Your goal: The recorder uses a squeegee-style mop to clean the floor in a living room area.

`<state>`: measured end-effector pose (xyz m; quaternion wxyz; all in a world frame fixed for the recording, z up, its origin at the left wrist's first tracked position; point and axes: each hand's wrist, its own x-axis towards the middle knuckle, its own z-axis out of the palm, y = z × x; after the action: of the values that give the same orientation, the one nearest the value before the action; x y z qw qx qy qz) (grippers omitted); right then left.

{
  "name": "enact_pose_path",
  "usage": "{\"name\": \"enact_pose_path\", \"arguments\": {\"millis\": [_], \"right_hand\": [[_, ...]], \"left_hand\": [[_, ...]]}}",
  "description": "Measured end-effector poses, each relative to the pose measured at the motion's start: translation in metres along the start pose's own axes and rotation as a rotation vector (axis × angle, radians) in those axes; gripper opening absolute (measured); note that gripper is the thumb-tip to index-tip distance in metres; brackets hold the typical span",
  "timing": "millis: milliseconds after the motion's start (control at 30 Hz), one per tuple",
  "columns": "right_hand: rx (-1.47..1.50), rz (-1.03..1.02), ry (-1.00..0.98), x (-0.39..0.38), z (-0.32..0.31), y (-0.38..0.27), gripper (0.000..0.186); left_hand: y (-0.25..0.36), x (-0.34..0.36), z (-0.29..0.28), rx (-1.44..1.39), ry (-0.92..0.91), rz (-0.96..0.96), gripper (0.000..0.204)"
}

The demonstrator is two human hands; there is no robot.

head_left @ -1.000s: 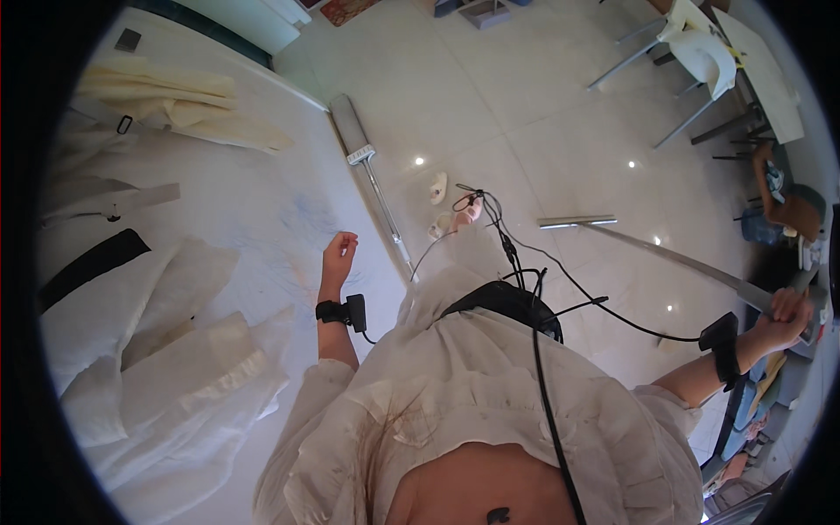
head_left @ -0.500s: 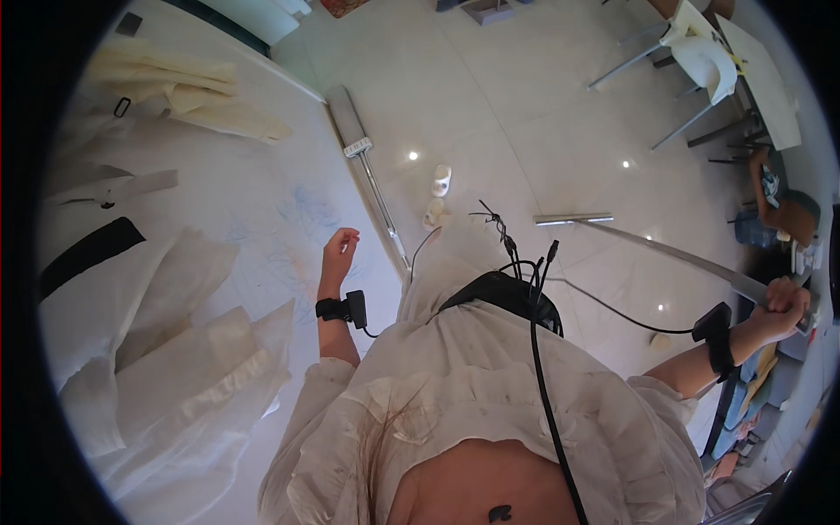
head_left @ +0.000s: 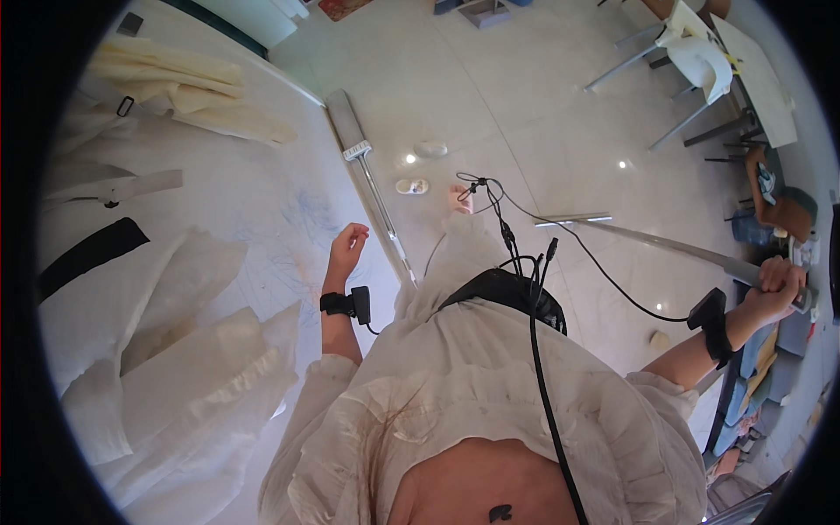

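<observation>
My right hand (head_left: 779, 289) is wrapped round the upper end of a long grey pole at the far right. The pole slopes down to a narrow bar-shaped head on the floor, so the tool looks like a floor squeegee (head_left: 652, 238). My left hand (head_left: 349, 248) hangs beside the scribbled wall, empty, its fingers loosely curled and apart from the wall. A black strap with a small box sits on each wrist. Ahead of my body, a bare foot (head_left: 460, 199) shows on the tiles, near a white slipper (head_left: 413, 186) and another pale slipper (head_left: 430, 150).
A flat mop (head_left: 347, 122) leans along the wall base at left. Pale garments (head_left: 184, 376) hang on the left. Black cables (head_left: 506, 232) dangle before my waist. A white chair (head_left: 700, 66) and a table (head_left: 761, 79) stand far right, with a brown chair (head_left: 781, 201) nearer.
The bare foot has come into sight, and the slippers now lie farther left and farther ahead, turned sideways. The cable loops have swung. My right hand keeps its grip; the squeegee head has barely moved.
</observation>
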<state>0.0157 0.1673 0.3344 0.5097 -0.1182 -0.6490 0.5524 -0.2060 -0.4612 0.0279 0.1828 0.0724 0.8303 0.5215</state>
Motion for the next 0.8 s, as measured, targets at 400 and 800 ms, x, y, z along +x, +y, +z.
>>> {"name": "enact_pose_path", "arguments": {"millis": [400,800], "right_hand": [[-0.006,0.021,-0.092,-0.026,0.108,-0.05,0.023],[0.312,0.021,-0.33,-0.112,0.148,-0.111,0.022]], "left_hand": [[-0.017,-0.004,0.023,0.076,-0.053,-0.051,0.011],[-0.038,0.009,0.093,-0.008,-0.314,0.062,0.016]]}}
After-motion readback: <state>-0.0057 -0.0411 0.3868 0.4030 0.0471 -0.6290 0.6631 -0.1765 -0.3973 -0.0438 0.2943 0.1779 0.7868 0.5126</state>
